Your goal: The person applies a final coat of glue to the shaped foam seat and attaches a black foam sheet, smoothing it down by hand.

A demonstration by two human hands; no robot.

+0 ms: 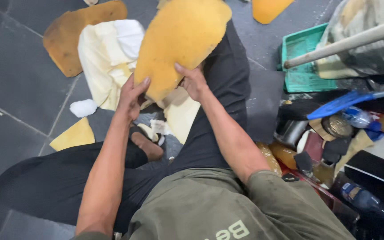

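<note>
I sit on the floor with my legs in black trousers (227, 75) crossed. Both hands hold up a large yellow-orange foam piece (178, 40) by its lower edge. My left hand (132, 95) grips its bottom left corner, and my right hand (193, 82) grips its bottom right, thumb laid on the front face. The piece is tilted up over my right leg. Beneath it lie cream-coloured foam sheets (107, 58) and small white scraps (156, 129) near my foot.
A brown foam slab (70, 38) lies at the upper left on dark grey floor tiles (14, 89), and a yellow offcut (74, 135) near my knee. To the right are a green tray (305, 62), a wooden pole (347, 42), a blue-handled tool (338, 104), bottles and tins.
</note>
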